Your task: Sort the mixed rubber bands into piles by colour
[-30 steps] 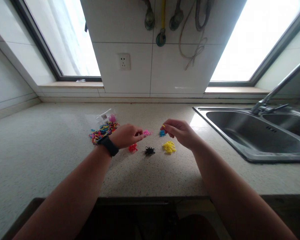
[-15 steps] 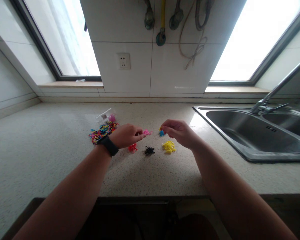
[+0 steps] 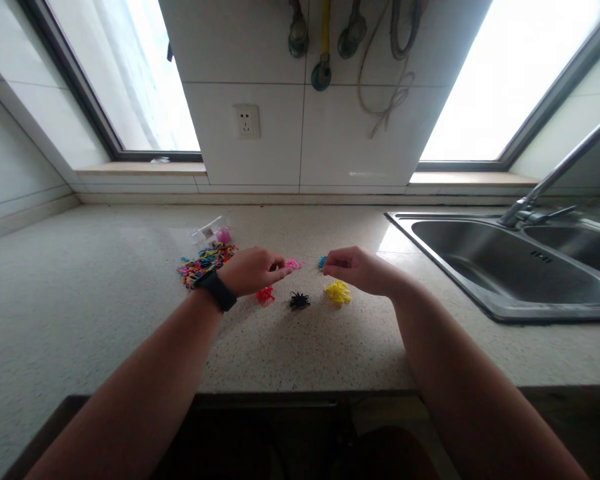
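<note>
Small coloured hair elastics lie in piles on the counter. My left hand (image 3: 257, 271), with a dark watch on the wrist, is closed, thumb against fingers, between the mixed-colour pile (image 3: 207, 262) and the pink pile (image 3: 293, 264); what it pinches, if anything, is hidden. My right hand (image 3: 363, 270) is pinched just right of the blue pile (image 3: 323, 263), partly covering it, and nothing clear shows at its fingertips. Nearer me are the red pile (image 3: 265, 295), the black pile (image 3: 299, 301) and the yellow pile (image 3: 337, 292).
A clear plastic container (image 3: 207, 230) with a pink ball-like piece (image 3: 224, 235) lies behind the mixed pile. A steel sink (image 3: 485, 312) with a faucet (image 3: 517, 212) is set into the counter (image 3: 105, 300) at right. The tiled wall has a socket (image 3: 247, 121).
My right hand has dropped slightly toward me, and the yellow bit at its fingertips is out of sight. More of the blue pile's top shows. My left hand stays almost still.
</note>
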A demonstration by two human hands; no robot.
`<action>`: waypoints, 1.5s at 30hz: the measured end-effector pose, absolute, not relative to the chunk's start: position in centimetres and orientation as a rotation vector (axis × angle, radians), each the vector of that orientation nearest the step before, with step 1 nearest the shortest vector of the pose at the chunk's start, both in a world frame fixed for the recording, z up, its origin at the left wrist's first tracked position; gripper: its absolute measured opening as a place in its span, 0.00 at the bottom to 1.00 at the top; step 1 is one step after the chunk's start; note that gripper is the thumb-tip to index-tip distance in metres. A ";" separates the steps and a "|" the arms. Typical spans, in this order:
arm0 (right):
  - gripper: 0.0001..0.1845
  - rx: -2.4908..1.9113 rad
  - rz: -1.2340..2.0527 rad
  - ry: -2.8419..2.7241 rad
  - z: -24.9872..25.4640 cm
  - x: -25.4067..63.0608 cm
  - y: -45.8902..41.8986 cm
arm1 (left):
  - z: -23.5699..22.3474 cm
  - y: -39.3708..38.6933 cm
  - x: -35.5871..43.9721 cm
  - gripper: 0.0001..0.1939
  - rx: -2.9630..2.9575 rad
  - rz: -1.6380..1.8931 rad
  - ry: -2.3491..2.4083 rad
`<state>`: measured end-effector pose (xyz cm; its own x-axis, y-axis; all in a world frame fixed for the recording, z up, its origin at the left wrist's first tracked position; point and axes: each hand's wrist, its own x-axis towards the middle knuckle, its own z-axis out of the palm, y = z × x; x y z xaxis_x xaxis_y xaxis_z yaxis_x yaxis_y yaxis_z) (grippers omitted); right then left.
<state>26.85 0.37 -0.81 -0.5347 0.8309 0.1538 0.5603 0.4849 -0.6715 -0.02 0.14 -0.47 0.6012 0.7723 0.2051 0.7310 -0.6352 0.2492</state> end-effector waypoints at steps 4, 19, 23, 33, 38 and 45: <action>0.13 -1.335 0.745 -2.441 -0.4 27.7 0.4 | -0.4 0.1 0.0 0.22 2.687 0.451 1.266; 0.14 -1.598 0.622 -2.590 -0.1 28.7 0.5 | -0.2 0.0 0.1 0.20 2.691 0.450 1.281; 0.16 -1.621 0.619 -2.608 -0.2 28.9 0.6 | -0.3 0.1 0.1 0.21 2.688 0.452 1.280; 0.19 -1.597 0.540 -2.466 -0.5 28.5 0.8 | -0.3 0.1 0.0 0.20 2.682 0.437 1.286; 0.20 -1.544 0.416 -2.436 -0.5 28.3 0.7 | -0.2 0.1 0.0 0.19 2.680 0.428 1.294; 0.19 -1.508 0.277 -2.431 -0.6 27.7 0.5 | -0.2 -0.1 0.1 0.20 2.685 0.419 1.286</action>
